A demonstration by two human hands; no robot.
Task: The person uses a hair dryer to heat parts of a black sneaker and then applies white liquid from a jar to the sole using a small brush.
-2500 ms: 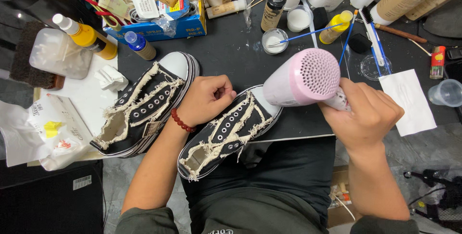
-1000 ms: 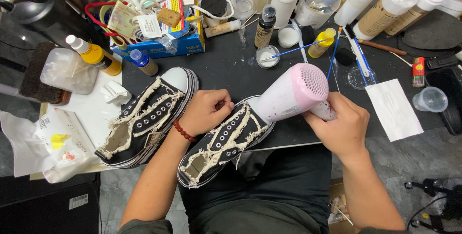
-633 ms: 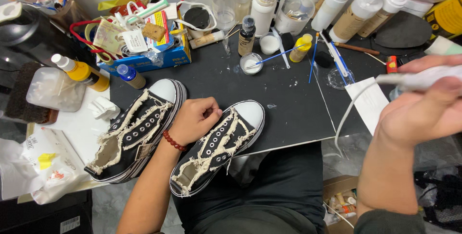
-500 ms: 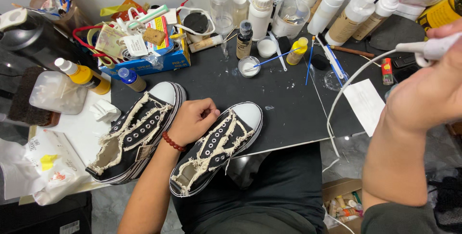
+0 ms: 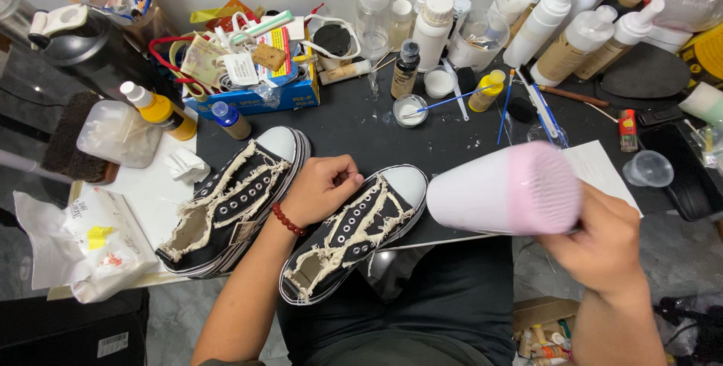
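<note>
Two black canvas sneakers with frayed cream edges lie on the black mat. My left hand [image 5: 320, 187], with a red bead bracelet on the wrist, rests between them and grips the near sneaker [image 5: 354, 230] at its lace eyelets. The other sneaker [image 5: 237, 204] lies to the left, untouched. My right hand [image 5: 602, 242] holds a pink hair dryer [image 5: 504, 189] by its handle, its barrel lying sideways, the open end toward the near sneaker's white toe cap and the grilled back toward my hand.
Bottles, pump dispensers and small jars [image 5: 433, 31] crowd the back of the mat [image 5: 452, 136]. A blue box of clutter [image 5: 252, 72] stands back left, a yellow-capped bottle [image 5: 158, 110] and crumpled bags [image 5: 90, 245] at left. A clear cup [image 5: 648, 169] sits right.
My right hand lifted the dryer away up to the right, then brought it back down beside the near sneaker. My left hand stayed on the sneaker.
</note>
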